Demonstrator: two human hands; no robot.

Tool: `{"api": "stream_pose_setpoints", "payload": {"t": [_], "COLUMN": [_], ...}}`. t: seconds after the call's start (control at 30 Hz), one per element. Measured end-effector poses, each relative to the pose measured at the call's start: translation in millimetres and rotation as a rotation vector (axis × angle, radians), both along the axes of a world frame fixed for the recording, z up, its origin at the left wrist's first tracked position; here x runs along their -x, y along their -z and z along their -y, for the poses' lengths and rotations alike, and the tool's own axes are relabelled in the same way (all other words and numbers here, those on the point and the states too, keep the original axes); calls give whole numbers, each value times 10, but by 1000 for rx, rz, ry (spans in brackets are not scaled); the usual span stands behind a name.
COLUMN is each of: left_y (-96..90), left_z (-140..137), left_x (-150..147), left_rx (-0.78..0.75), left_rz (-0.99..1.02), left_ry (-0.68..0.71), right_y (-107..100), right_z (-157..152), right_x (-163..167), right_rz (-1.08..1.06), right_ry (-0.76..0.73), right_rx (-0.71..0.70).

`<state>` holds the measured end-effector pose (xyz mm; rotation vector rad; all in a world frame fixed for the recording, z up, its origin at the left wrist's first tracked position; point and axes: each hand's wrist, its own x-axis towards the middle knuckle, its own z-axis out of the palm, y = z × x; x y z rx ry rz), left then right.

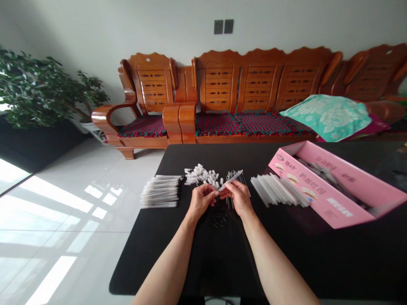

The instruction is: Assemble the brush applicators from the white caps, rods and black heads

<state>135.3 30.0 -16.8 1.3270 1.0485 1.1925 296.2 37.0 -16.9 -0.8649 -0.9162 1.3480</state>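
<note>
Between my two hands, a white pen (232, 177) slants with its tip up and to the right. My right hand (240, 197) is closed around its barrel. The fingers of my left hand (201, 200) pinch at its lower left end; what exactly they grip there is hidden. Just behind the hands lie a heap of white pen caps (201, 174) and a bunch of thin pen refills (241, 178), partly covered by my right hand. Small black plugs (217, 217) are scattered below my hands. A row of pens with black ends (161, 192) lies to the left, translucent empty barrels (275, 189) to the right.
All of this rests on a black table (152, 258). A pink cardboard box (333, 195) holding blurred items stands at the right. Beyond the table are a wooden bench (219, 84) with a turquoise cushion (330, 116) and, at far left, leafy plants (34, 89).
</note>
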Motion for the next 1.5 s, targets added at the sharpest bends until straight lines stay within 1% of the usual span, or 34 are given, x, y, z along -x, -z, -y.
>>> {"api": "stream_pose_setpoints", "payload": {"t": [0.03,0.07,0.17,0.2,0.23,0.3,0.37,0.43,0.53,0.6,0.8,0.97,1.07,1.13,1.2,1.3,1.37,1.43,1.5], "left_y": [6,14,36,41,44,49,61,87,135,149,112,94,58,36,31,50,64,70,70], "left_z": [-7,-17,-55,-67,-78,-101,-129,-164,-203,-203,-126,-94,-75,-74,-91,-135,-158,-169,-171], "left_x": [13,36,137,169,193,210,191,158,129,130,141,134,139,148,160,181,195,207,216], "left_rx": [-29,-63,-139,-164,-201,-323,-450,-506,-498,-479,-374,-337,-294,-262,-206,-64,5,31,36], "left_rz": [-21,-48,-150,-202,-268,-428,-594,-726,-860,-894,-877,-876,-805,-690,-491,-62,156,259,306], "left_ry": [-45,-120,-419,-489,-523,-483,-385,-312,-281,-274,-270,-277,-301,-339,-372,-379,-381,-392,-401], "right_y": [-1,-2,2,3,4,5,3,-4,-22,-37,-55,-36,-32,-31,-29,-26,-30,-38,-46], "right_z": [-4,-8,-20,-23,-25,-24,-17,-6,12,20,25,24,23,24,28,44,59,73,84], "right_x": [-9,-20,-57,-65,-69,-68,-64,-65,-71,-71,-53,-64,-65,-63,-60,-60,-62,-65,-68], "right_rz": [-29,-56,-88,-83,-75,-60,-49,-37,-5,17,48,69,73,74,83,121,168,231,298], "right_ry": [20,39,74,81,86,101,105,95,77,71,52,37,22,11,-6,-53,-101,-155,-190], "right_rx": [1,3,11,15,17,11,-9,-22,-21,-14,0,-13,-15,-15,-10,-7,-5,-3,-11]}}
